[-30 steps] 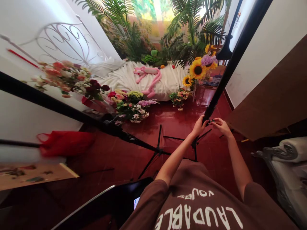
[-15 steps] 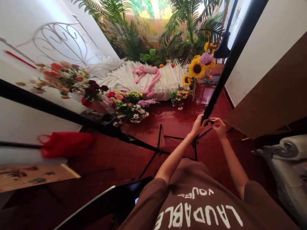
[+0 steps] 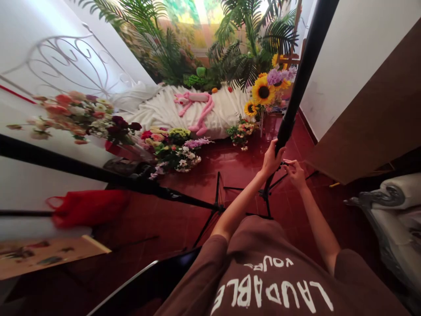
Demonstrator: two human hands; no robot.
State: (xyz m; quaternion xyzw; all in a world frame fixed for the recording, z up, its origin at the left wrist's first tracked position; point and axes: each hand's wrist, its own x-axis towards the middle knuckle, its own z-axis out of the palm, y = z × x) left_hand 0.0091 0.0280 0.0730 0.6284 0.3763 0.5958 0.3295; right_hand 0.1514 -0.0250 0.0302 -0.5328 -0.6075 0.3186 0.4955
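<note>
A black light stand (image 3: 301, 83) rises at a slant in front of me, its tripod legs spread low on the floor. Around its pole, just under a thicker section, my left hand (image 3: 272, 160) is closed, thumb along the near side. My right hand (image 3: 296, 174) is beside the pole, its thumb and fingertips pinching a small dark knob (image 3: 282, 164) on the stand's side. The fingers partly cover the knob.
A second black stand (image 3: 144, 184) slants across the left, its legs (image 3: 217, 208) near the first stand's. Flower bunches (image 3: 179, 149) edge a white draped surface with a pink plush toy (image 3: 197, 100). A red bag (image 3: 87, 208) is left; a silver-trimmed sofa (image 3: 391, 197) stands right.
The view has shifted slightly. The upper pole now appears further left, and my left hand sits a bit higher, wrapped around it. My right hand stays at the knob.
</note>
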